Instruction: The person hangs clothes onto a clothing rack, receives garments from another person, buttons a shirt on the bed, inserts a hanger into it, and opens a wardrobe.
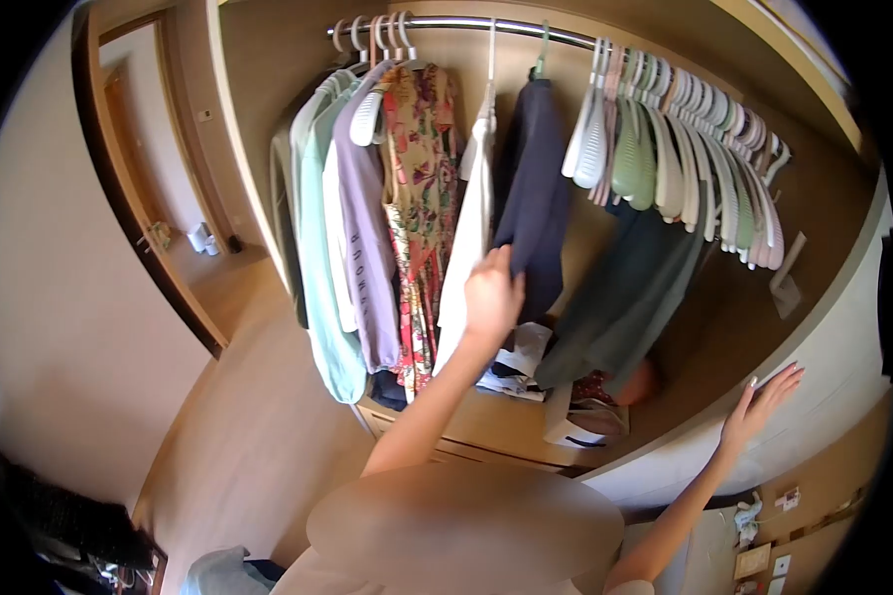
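Observation:
My left hand [491, 297] is raised into the wardrobe, its fingers closed at the lower edge of a navy garment [536, 188] on a green hanger. Just left of that hand hangs a white garment [469, 218] on a white hanger. My right hand [762, 405] is out to the right with its fingers stretched, beside the pale side of the wardrobe [709, 431]; whether it touches there I cannot tell. It holds nothing.
A metal rail [446, 22] carries a floral dress [422, 178], a lilac top [365, 228], a mint top [327, 278] and many hangers [655, 149]. Dark trousers [630, 288] hang at right above a box [585, 421]. Folded clothes [518, 362] lie below. A doorway [159, 139] stands left.

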The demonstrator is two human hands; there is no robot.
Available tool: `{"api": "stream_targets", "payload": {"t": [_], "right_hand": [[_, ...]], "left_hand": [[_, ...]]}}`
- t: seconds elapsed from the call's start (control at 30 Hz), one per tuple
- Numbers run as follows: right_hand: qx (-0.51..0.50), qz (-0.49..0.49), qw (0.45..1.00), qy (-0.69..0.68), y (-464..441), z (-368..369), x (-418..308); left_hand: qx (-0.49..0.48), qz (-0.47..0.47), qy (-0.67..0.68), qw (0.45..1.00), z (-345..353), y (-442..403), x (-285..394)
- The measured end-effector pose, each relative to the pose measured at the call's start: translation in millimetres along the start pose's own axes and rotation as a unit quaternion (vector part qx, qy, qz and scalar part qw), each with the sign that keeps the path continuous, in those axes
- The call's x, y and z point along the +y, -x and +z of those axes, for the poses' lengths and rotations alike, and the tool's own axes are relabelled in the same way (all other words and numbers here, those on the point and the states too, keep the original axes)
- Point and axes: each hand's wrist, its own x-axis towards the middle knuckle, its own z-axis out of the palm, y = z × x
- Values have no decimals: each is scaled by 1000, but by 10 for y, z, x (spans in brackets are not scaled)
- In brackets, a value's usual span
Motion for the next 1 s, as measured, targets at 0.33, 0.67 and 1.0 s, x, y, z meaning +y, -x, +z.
{"api": "stream_targets", "payload": {"t": [0.33,0.67,1.0], "right_hand": [[21,141,990,-9,-48,-93,418],[-251,87,840,-472,-147,432,-2370],[-258,-53,710,-653,425,342,-4014]], "left_hand": [[80,-72,-16,994,-871,-22,-222],[-49,3,-23,999,-1334,678,-141],[-122,-50,-83,988,-3125,1727,-243]]}}
